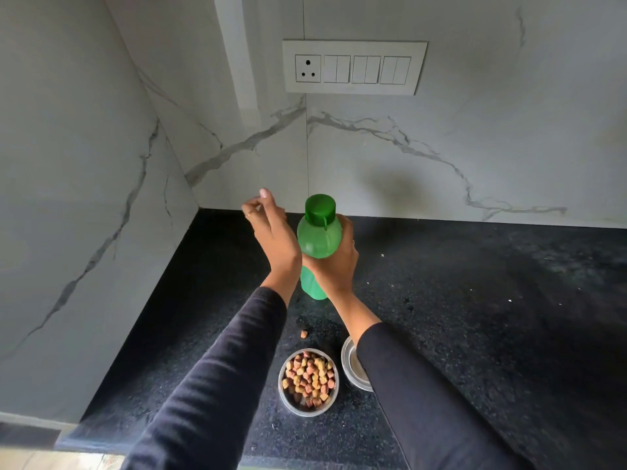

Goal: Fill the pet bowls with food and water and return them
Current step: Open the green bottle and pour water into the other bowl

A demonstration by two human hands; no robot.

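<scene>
Green bottle (319, 239), speckled black counter (475, 300), grey-veined white wall (441, 147), black sleeves (217, 385)

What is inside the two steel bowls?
The left bowl holds dry kibble. The right bowl is mostly covered by the right sleeve; its contents cannot be told.

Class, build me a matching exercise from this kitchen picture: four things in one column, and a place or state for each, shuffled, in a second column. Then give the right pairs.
Column 1
1. green bottle
2. left hand
3. food bowl
4. stray kibble piece

Column 2
A. full of mixed kibble
B. lying loose on the black counter
C. gripped by the right hand, cap on
D. raised beside the cap, holding nothing

Pairs: 1-C, 2-D, 3-A, 4-B
</scene>
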